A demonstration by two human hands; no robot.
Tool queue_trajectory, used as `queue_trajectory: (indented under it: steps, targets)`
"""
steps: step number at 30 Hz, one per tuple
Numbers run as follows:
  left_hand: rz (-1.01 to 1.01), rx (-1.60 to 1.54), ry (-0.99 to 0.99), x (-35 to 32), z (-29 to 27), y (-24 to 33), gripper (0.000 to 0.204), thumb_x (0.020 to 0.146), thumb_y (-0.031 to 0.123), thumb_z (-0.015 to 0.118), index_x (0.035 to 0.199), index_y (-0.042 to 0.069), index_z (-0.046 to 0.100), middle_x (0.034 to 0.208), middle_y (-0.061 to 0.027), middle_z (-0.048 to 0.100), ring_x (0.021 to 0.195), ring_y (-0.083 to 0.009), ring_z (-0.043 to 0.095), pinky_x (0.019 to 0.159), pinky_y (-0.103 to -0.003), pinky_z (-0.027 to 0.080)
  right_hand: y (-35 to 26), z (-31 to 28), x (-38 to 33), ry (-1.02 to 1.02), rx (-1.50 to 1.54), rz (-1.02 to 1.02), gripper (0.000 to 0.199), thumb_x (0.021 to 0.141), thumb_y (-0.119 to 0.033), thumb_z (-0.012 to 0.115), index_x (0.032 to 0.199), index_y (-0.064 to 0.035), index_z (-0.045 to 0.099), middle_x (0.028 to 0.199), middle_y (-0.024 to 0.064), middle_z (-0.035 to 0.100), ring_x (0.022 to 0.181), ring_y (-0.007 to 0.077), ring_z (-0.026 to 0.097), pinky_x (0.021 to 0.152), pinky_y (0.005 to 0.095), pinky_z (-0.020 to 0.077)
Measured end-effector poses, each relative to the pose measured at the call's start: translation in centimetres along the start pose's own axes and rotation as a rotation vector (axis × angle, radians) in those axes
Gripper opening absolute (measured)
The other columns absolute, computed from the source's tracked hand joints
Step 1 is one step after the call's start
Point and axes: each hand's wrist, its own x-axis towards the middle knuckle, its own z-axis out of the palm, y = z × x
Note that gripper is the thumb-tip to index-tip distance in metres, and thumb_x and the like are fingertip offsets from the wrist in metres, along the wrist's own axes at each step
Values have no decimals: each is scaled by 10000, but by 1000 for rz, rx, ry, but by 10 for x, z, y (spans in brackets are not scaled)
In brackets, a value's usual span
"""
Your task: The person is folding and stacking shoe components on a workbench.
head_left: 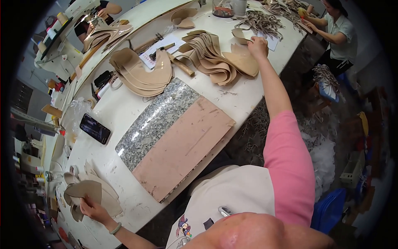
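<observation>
At the lower left of the table, my left hand pinches a curved grey-brown leather piece. Paler cut pieces lie beneath and behind it. My right arm stretches to the far right, where my right hand has its fingers closed on the edge of a tan leather piece. Below that hand are more flat tan pieces, beside a long fanned row of folded pieces. The fingertips of the right hand are partly hidden.
A pink-brown board and a speckled stone slab lie before me. Beyond are a hammer, stacked curved pieces and a phone. Leather strips pile up far right. A co-worker works there; a sewing machine stands left.
</observation>
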Motion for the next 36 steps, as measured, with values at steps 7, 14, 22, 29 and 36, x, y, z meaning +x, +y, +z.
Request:
queue_trajectory:
  steps: [7,14,22,29,36]
  targets:
    - [517,-508,-478,29,7,239,278,850,-7,594,1128,8,603,861,-67,622,739,-174,550,663,-271,431,-43,22,-3,-489,512,34,378,860,-368,636,1005,-26,706,825,42,704,705,195,621,672,271,485]
    - [810,-551,-615,-40,29,292,340,886,132,620,1192,-13,581,752,-32,541,604,-158,496,612,-254,400,-103,48,-7,-637,386,249,391,796,-390,727,761,-3,678,658,26,612,558,138,502,557,281,447]
    - [849,-356,-703,-29,5,294,380,865,142,634,1206,-8,560,817,-57,586,640,-215,534,670,-301,441,-63,68,-4,-566,621,312,322,772,-363,741,818,-44,738,623,54,632,491,172,521,496,292,462]
    - [878,-933,-680,-48,58,313,470,838,135,653,1277,41,514,1101,-125,554,958,-244,543,854,-324,451,-138,-60,2,-240,848,257,218,813,-223,705,954,-58,730,683,-13,653,588,131,534,572,219,443]
    - [-240,-1690,-985,-10,59,352,515,914,138,634,1369,18,423,1319,-162,485,1151,-246,523,942,-339,475,-233,-153,-117,-736,929,-296,198,853,-164,662,972,-14,713,690,-10,618,582,70,513,534,180,431]
